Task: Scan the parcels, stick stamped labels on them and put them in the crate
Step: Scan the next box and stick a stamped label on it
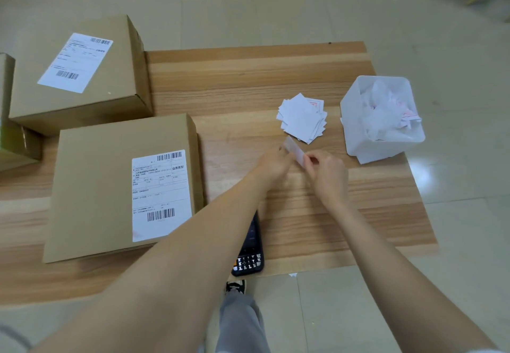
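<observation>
Just beyond pinched label [294, 150]: label stack [302, 118], bin [356, 137]; scanner [249, 261] under left forearm [198, 236]

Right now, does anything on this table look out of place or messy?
The scanner lies at the table's near edge, beneath the left forearm; a nudge might knock it off. The label stack is splayed.

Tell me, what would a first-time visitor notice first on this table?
Probably the left hand and right hand at the middle of the table, pinching a small white label between them. Next, the big cardboard parcel with its barcode sheet at near left, then the heap of labels beside a white bin of crumpled paper at the right.
</observation>
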`<action>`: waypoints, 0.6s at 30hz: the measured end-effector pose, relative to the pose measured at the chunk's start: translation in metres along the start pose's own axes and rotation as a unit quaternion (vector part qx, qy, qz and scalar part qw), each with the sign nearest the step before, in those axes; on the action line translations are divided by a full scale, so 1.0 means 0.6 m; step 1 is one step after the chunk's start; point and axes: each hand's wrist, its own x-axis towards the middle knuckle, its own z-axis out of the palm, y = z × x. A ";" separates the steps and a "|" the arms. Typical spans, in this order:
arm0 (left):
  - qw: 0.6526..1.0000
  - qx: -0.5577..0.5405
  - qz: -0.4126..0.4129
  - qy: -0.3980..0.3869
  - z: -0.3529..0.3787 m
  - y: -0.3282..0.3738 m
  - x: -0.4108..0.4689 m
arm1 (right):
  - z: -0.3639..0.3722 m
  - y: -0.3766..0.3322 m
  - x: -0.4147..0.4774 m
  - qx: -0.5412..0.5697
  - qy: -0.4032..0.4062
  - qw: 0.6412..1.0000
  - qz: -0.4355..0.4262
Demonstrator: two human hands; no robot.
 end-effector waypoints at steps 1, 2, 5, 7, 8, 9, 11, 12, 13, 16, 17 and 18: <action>1.000 -0.029 -0.002 0.007 0.004 0.001 0.003 | 0.001 -0.003 -0.001 0.026 -0.011 1.000 0.003; 0.998 -0.058 -0.006 0.015 0.007 0.003 0.003 | 0.005 -0.006 -0.001 0.053 -0.028 0.998 0.011; 0.996 -0.073 -0.005 0.051 0.011 0.000 0.011 | 0.015 -0.014 -0.002 0.152 -0.072 0.985 0.043; 0.996 -0.038 -0.001 0.081 0.009 -0.004 0.014 | 0.018 -0.017 0.000 0.194 -0.071 0.977 0.055; 0.996 -0.028 0.001 0.089 0.006 -0.006 0.013 | 0.018 -0.016 0.002 0.212 -0.075 0.972 0.075; 0.995 -0.026 0.003 0.093 0.003 -0.007 0.014 | 0.018 -0.017 0.005 0.228 -0.083 0.964 0.108; 0.995 -0.022 0.005 0.098 -0.006 -0.010 0.016 | 0.019 -0.015 0.012 0.233 -0.100 0.955 0.154; 0.995 -0.019 0.006 0.101 -0.009 -0.011 0.017 | 0.021 -0.013 0.014 0.225 -0.104 0.957 0.155; 0.994 -0.017 0.007 0.105 -0.013 -0.012 0.019 | 0.022 -0.013 0.015 0.222 -0.108 0.958 0.146; 0.995 -0.023 0.017 0.100 -0.022 -0.012 0.020 | 0.020 -0.025 0.014 0.211 -0.112 0.963 0.120; 0.995 -0.025 0.019 0.096 -0.024 -0.011 0.020 | 0.021 -0.029 0.014 0.193 -0.102 0.969 0.111; 0.995 -0.025 0.019 0.096 -0.025 -0.010 0.020 | 0.021 -0.035 0.015 0.173 -0.085 0.975 0.109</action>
